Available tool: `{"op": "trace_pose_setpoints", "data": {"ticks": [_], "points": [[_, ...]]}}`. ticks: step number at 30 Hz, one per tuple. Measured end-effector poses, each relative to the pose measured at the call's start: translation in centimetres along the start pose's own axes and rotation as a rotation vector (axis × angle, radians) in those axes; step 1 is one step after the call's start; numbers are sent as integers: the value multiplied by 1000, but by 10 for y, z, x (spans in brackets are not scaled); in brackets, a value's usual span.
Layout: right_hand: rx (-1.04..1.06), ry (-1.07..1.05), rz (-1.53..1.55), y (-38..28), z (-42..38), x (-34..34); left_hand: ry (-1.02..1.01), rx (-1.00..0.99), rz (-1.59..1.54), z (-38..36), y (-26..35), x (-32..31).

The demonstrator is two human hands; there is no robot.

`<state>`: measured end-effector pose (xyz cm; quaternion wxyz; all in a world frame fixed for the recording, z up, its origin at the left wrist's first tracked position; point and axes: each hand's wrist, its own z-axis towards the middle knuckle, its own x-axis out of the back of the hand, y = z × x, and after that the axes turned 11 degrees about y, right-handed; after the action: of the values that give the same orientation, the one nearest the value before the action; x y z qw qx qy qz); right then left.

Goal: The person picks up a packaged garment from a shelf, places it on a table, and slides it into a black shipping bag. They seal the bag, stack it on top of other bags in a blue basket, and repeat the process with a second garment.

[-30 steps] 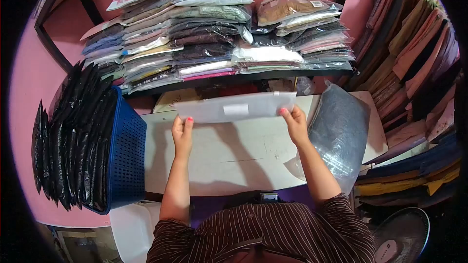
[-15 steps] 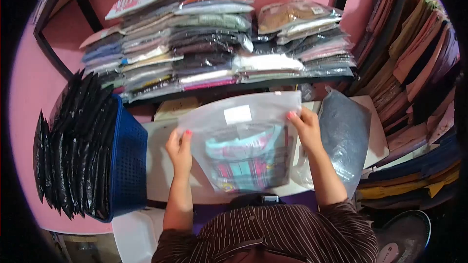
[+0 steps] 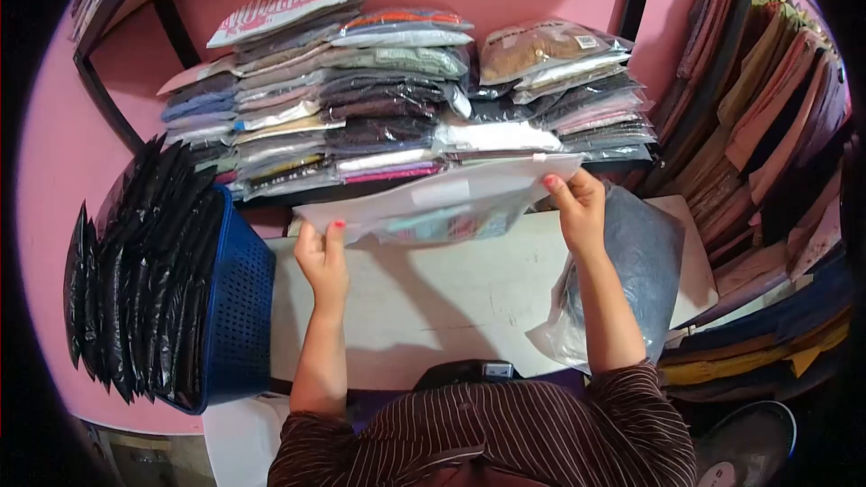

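A white, flat-topped surface [image 3: 388, 329] spreads below both hands. Beyond them, stacks of clothing in clear plastic bags [image 3: 379, 113] fill a dark-framed shelf, already packed; garments in pink, brown and dark tones [image 3: 767, 126] hang unbagged to the right of the right hand. Left of the left hand, a blue perforated plastic basket [image 3: 239, 307] carries a tight row of glossy black plastic packages [image 3: 135, 280]; their contents are hidden. A large clear plastic bag with dark grey contents [image 3: 640, 252] lies on the surface just beside the right forearm.

Between the hands, a frosted translucent plastic bag [image 3: 361, 214] is raised above the surface. The left hand [image 3: 322, 257] pinches its left side between thumb and fingers, while the right hand [image 3: 579, 207] grips its right corner the same way. A folded garment in turquoise and pink [image 3: 478, 224] is already inside; whether the bag is sealed cannot be told, and it is not yet set down. A white rectangular label [image 3: 441, 191] is on its upper part.
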<state>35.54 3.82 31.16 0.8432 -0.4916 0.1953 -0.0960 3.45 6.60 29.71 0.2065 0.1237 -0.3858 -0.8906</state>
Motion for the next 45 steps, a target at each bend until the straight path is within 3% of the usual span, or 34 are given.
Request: {"op": "trace_pose_setpoints", "data": {"ticks": [2,3,5,7,8,9,11,17,19,23,25,27,28,30,33,35,36,39,40,42,43,45], "points": [[-61,-41,-77,21,7,3,-6,75,-100,4,-25,-2],[-137,-87,-144,28,9,1,-28,180,60,11,-21,-1],[-59,-15,-112,31,9,2,-33,125,-128,5,-4,-11],[-111,36,24,30,3,6,-117,104,-16,13,-27,-3],[-140,-18,-232,41,8,13,-211,93,103,10,-39,3],[-154,-19,-233,46,4,13,-215,103,111,6,-38,3],[-155,-45,-101,51,11,8,-137,307,-136,10,-36,-12],[-127,-22,9,37,6,4,-137,152,-208,9,-23,-7],[-106,-37,-32,44,-14,13,-133,275,-195,-16,-26,6],[-523,-95,-63,126,-87,51,-311,613,-68,-113,-97,46],[-733,-78,-195,180,-138,70,-361,921,-29,-176,-140,64],[-843,-72,-249,230,-187,91,-465,893,121,-243,-196,82],[-736,-107,-426,253,-210,102,-466,901,122,-260,-205,84],[-626,-146,-602,263,-221,107,-397,358,207,-283,-211,79],[-611,-52,-576,244,-213,88,-368,457,344,-264,-184,68],[-338,-84,-807,256,-206,87,-368,435,378,-248,-172,58],[-436,-61,-763,264,-206,86,-363,411,415,-246,-169,57],[-371,-126,-902,278,-203,85,-468,508,600,-248,-183,59],[-449,-137,-925,275,-198,85,-468,509,602,-248,-180,56],[-453,-164,-946,277,-194,87,-183,363,753,-246,-168,50],[-451,-192,-970,278,-192,88,-184,360,753,-237,-155,52],[-424,-194,-972,275,-193,86,-745,-64,685,-225,-132,57]]}}
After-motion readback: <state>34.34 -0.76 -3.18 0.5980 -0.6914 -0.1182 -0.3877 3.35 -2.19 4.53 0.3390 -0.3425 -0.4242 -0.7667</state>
